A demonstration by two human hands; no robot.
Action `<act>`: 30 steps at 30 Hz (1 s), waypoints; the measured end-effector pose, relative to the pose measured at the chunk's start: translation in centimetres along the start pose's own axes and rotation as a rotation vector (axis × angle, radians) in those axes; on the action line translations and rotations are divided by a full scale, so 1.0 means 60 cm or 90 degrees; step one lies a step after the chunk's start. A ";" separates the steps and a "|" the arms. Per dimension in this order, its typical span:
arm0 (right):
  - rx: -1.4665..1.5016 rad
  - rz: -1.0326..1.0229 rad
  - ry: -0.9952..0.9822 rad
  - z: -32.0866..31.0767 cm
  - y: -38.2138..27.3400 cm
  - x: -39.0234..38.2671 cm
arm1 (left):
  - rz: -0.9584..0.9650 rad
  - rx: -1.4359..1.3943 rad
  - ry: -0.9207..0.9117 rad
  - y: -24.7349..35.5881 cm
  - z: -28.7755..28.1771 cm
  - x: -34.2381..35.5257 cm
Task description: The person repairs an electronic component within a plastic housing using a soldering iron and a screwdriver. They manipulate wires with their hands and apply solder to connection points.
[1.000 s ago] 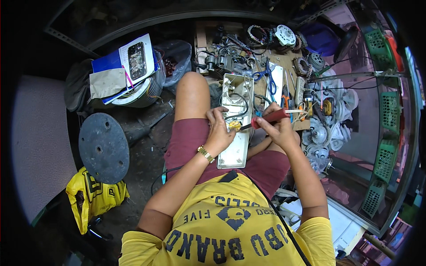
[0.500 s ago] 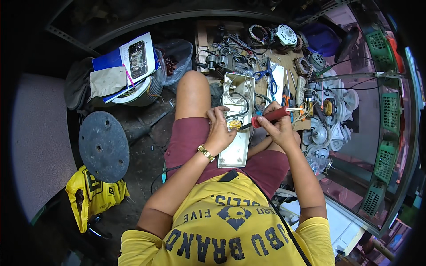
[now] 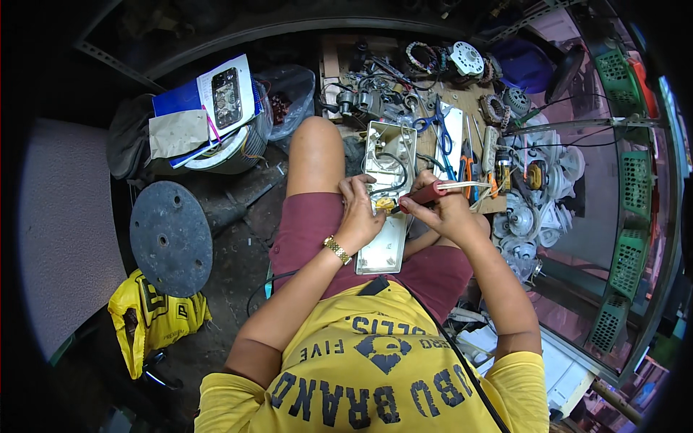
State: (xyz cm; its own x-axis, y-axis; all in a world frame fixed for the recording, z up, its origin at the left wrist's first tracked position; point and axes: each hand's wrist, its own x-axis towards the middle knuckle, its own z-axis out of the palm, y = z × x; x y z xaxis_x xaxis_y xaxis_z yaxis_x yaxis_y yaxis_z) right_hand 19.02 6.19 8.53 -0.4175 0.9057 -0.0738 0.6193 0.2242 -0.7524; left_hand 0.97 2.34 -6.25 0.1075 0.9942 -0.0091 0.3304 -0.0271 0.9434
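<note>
A long off-white casing [image 3: 382, 252] lies across my lap, with a dark wire and a small yellow part [image 3: 386, 205] inside it. My left hand [image 3: 357, 216] reaches over the casing's left side, fingers bent and thumb against the yellow part. What the other fingertips touch is partly hidden. In my right hand [image 3: 451, 214] is a red-handled soldering iron [image 3: 426, 193], its pale cord [image 3: 462, 185] trailing off to the right. The iron points left, and its front end is close to the yellow part; the tip itself is hard to make out.
Beyond the casing, a wooden board [image 3: 462, 94] carries motor parts, blue-handled scissors [image 3: 444, 130] and screwdrivers. Clear plastic parts [image 3: 520, 220] are heaped to the right, beside a glass case with green baskets [image 3: 628, 263]. A round dark metal plate [image 3: 170, 238] stands left, above a yellow bag [image 3: 162, 317].
My right hand has shifted slightly left, and the soldering iron is now tilted, its handle nearer the casing. My left hand stays at the yellow part.
</note>
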 end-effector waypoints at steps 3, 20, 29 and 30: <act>-0.042 -0.022 -0.008 0.006 -0.001 0.007 | 0.003 0.003 -0.007 0.001 0.000 -0.001; -0.177 0.027 0.028 0.029 -0.006 0.051 | 0.018 0.002 -0.018 -0.002 -0.003 -0.005; 0.039 0.148 0.094 -0.020 0.027 0.039 | -0.004 0.014 -0.036 0.007 -0.011 -0.004; 0.051 0.099 0.133 -0.016 0.034 0.034 | -0.004 0.014 -0.038 0.006 -0.011 -0.005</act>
State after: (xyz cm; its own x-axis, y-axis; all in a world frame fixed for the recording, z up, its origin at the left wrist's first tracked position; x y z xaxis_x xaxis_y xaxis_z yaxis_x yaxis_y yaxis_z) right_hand 20.06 8.85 7.47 -0.1707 0.9834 -0.0622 0.6068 0.0552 -0.7929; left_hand 0.46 2.11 -5.70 0.1614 0.9862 -0.0356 0.3513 -0.0237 0.9360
